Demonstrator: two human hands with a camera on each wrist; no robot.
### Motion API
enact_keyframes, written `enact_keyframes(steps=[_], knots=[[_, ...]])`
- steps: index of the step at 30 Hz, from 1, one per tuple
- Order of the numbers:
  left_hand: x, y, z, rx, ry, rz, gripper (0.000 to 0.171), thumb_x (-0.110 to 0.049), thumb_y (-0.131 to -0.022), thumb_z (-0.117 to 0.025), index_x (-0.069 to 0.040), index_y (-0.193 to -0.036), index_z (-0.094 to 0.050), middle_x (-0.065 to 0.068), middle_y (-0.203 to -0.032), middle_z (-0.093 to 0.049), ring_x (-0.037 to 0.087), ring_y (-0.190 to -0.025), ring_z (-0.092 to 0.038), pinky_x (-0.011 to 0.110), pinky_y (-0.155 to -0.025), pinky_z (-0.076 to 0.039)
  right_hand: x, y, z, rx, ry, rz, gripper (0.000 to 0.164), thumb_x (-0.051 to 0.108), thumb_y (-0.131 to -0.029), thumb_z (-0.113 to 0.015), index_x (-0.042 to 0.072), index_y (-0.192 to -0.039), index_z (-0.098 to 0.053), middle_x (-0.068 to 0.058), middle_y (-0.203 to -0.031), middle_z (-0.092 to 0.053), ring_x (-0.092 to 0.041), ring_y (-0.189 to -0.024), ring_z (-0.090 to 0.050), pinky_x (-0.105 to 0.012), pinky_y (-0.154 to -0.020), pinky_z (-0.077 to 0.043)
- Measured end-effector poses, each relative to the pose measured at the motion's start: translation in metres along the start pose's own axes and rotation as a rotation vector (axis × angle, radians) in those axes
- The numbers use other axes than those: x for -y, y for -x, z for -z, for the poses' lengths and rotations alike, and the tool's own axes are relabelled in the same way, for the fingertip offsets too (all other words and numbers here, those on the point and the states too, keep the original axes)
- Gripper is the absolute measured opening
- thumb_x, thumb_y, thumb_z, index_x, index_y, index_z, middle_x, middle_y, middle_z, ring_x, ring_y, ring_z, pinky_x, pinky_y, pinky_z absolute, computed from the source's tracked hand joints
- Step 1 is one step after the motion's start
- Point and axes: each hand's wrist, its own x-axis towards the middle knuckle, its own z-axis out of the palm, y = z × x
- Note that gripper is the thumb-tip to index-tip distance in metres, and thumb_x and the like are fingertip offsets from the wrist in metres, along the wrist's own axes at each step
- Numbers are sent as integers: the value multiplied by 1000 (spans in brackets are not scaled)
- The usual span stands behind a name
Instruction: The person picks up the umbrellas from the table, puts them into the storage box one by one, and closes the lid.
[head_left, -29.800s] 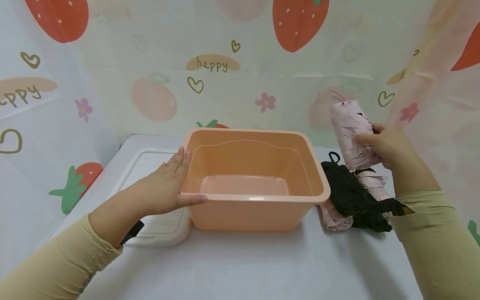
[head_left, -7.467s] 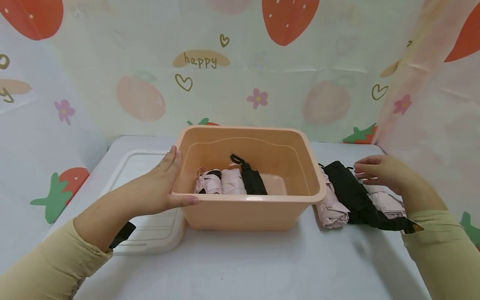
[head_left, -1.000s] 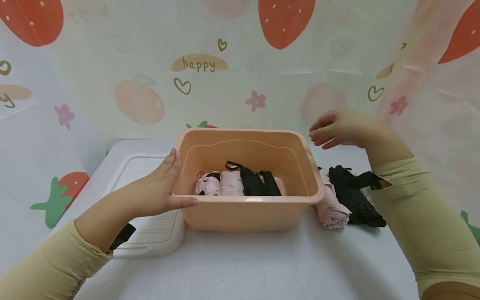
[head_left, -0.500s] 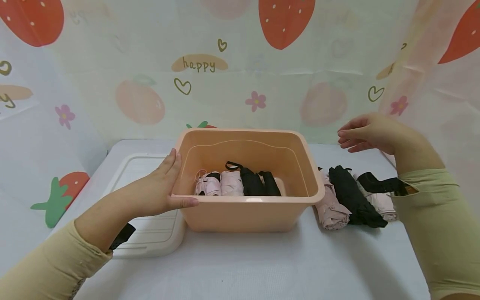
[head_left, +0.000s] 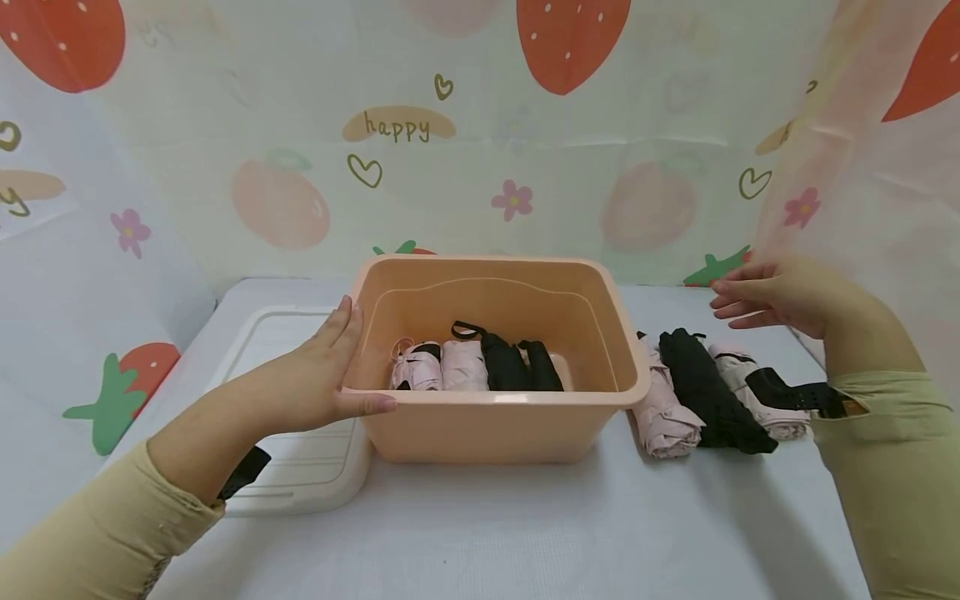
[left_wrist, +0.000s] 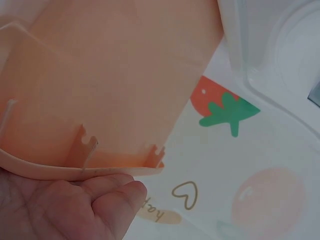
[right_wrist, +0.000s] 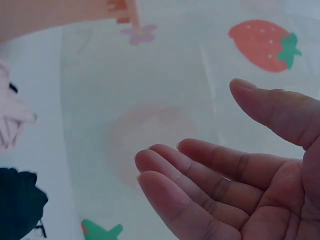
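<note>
A peach plastic bin point(head_left: 495, 429) stands mid-table, with several rolled bundles inside that look like folded umbrellas: a pink one with black marks point(head_left: 417, 368), a plain pink one point(head_left: 464, 365), a black one with a wrist loop point(head_left: 504, 364) and a slim black one point(head_left: 542, 367). My left hand point(head_left: 318, 367) rests straight-fingered on the bin's left rim, thumb along the front. To the bin's right lie a pink folded umbrella point(head_left: 666, 417), a black one point(head_left: 708, 392) and a second pink one point(head_left: 783, 421). Above them hovers my right hand point(head_left: 791, 296), fingers loosely extended, holding nothing.
A white lid point(head_left: 300, 462) lies on the table left of the bin, partly behind my left forearm. Fabric walls printed with strawberries point(head_left: 573, 42) enclose the table at the back and sides. A black strap point(head_left: 795, 396) hangs from my right sleeve.
Over the last second my right hand has moved from beside the bin rightward and lower, over the umbrellas. Since the oldest frame, the bin has gained several umbrellas. My left hand stays on the rim.
</note>
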Motion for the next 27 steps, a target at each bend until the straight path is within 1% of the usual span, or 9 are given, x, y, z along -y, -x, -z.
enact_keyframes(steps=[1,4,9,13,18,21,24,27], knots=[[0,0,0,0,1,-1,124,-80,-69,-45,1,-143,12,15,-150,19,31,-139,6,51,-108,-15,-5,1,1,1,-16,-9,37,24,-94,-53,-6,-115,-49,-3,-93,-65,-14,-87,-65,-34,-78,-53],[0,0,0,1,3,1,124,-80,-69,-45,1,-143,13,14,-150,19,31,-139,6,51,-108,-15,-20,4,4,2,-25,-37,37,24,-94,-52,-6,-115,-49,-1,-92,-65,-13,-87,-65,-33,-78,-52],[0,2,0,-4,6,-3,124,-80,-69,-45,1,-142,13,15,-150,19,32,-138,5,51,-108,-15,-43,11,10,-29,13,-91,48,29,-94,-52,-10,-121,-44,1,-94,-66,-11,-87,-64,-32,-80,-52],[0,3,1,-15,7,-13,123,-79,-70,-44,2,-142,12,16,-150,18,33,-138,5,52,-107,-15,-62,14,14,-49,7,-128,53,29,-94,-52,-13,-123,-40,1,-93,-65,-10,-85,-64,-30,-79,-52],[0,3,1,-12,3,-7,123,-79,-70,-45,2,-142,13,15,-150,19,33,-138,6,52,-108,-14,-86,17,17,-51,0,-149,57,30,-94,-51,-16,-126,-37,1,-96,-65,-10,-84,-65,-28,-78,-52],[1,2,1,-10,0,-3,123,-79,-70,-45,2,-142,13,15,-150,19,32,-138,6,51,-108,-14,-101,18,19,-46,5,-163,59,30,-95,-50,-17,-128,-34,0,-100,-64,-9,-86,-64,-27,-78,-52],[1,1,0,-7,3,-3,123,-79,-70,-45,1,-142,13,15,-150,19,32,-138,6,51,-108,-14,-116,19,21,-43,41,-186,61,32,-95,-48,-17,-129,-33,-4,-105,-63,-10,-88,-63,-25,-78,-51],[1,1,0,-12,5,-9,123,-79,-70,-45,2,-142,12,16,-150,18,33,-138,5,52,-108,-14,-129,20,21,-33,84,-208,63,34,-95,-48,-17,-129,-34,-9,-109,-61,-12,-91,-61,-26,-79,-51]])
